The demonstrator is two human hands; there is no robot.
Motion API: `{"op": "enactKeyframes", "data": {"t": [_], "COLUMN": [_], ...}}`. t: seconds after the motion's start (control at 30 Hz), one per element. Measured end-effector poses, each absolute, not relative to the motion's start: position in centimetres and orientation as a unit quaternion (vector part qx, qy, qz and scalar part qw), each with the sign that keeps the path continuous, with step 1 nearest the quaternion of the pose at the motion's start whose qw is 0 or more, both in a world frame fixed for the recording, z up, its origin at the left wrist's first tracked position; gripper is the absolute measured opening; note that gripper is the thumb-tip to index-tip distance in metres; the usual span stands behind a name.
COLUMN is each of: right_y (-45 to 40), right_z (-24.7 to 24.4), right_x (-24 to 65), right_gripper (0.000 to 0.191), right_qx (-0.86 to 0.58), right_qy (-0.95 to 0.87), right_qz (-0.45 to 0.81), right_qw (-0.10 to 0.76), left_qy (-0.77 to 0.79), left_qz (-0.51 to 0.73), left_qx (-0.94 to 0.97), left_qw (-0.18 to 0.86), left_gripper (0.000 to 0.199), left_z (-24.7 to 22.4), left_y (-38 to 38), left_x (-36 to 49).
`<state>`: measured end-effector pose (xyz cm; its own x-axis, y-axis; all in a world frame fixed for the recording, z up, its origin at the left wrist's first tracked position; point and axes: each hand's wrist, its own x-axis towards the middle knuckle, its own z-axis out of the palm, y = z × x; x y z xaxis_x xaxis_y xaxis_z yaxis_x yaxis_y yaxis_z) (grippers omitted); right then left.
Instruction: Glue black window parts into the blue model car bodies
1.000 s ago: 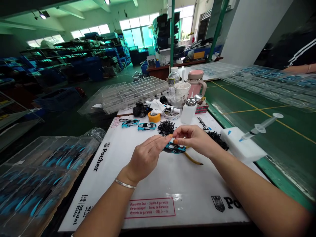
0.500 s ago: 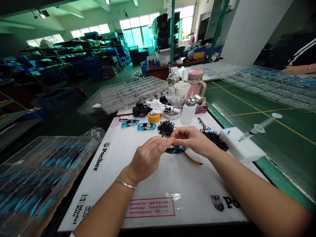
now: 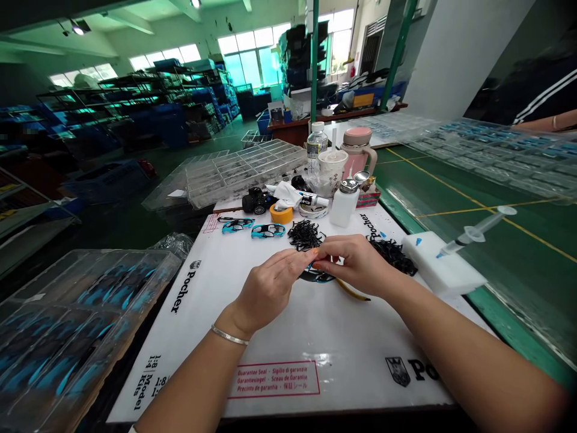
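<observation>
The car shell [image 3: 318, 277], black and blue, is under my fingertips near the middle of the table [image 3: 270, 337], partly covered by my hands. My left hand [image 3: 270, 285] reaches over its left end with the fingers straight and close together; I cannot tell whether they grip it. My right hand [image 3: 354, 261] curls in from the other side, thumb and forefinger bent toward each other, their tips right by my left fingertips. Whether I pinch something small between them is hidden.

A thin yellow tool [image 3: 354, 293] sticks out from beside the shell, under my right hand. Just beyond my hands lies a heap of black strips [image 3: 304, 233], with a second heap [image 3: 393, 255] to the right, by a white block [image 3: 444, 267] that carries a syringe [image 3: 478, 233]. To the left of the first heap sit two more shells [image 3: 268, 231]. Behind them stand a roll of orange tape [image 3: 281, 215], a white bottle [image 3: 344, 209], a cup [image 3: 332, 162] and a pink flask [image 3: 358, 150]. At my left, a clear tray [image 3: 164, 260] holds blue and black parts.
</observation>
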<state>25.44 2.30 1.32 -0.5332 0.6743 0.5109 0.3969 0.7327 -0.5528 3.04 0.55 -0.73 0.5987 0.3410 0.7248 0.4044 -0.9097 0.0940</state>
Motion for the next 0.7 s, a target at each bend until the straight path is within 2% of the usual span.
{"op": "enactKeyframes", "data": {"t": [0.2,0.4,0.7], "right_y": [2.18,2.74,2.85], "right_z": [1.44,1.38,1.29], "right_x": [25.25,25.79,25.88], "right_gripper": [0.007,0.019,0.021], "right_qx": [-0.328,-0.386,-0.397], "right_qy": [-0.841,-0.740,-0.699], "right_qz": [0.222,0.405,0.467], "right_qw": [0.369,0.373,0.369], "left_qy": [-0.209,-0.222,-0.211], "left_qz": [-0.397,-0.406,-0.410], "left_qx": [-0.892,-0.884,-0.886], "left_qw": [0.047,0.062,0.050], "left_gripper": [0.062,0.059,0.060], "left_z": [-0.54,-0.28,-0.25], "left_y": [0.64,0.65,0.51], "left_x": [3.16,3.07,3.13]}}
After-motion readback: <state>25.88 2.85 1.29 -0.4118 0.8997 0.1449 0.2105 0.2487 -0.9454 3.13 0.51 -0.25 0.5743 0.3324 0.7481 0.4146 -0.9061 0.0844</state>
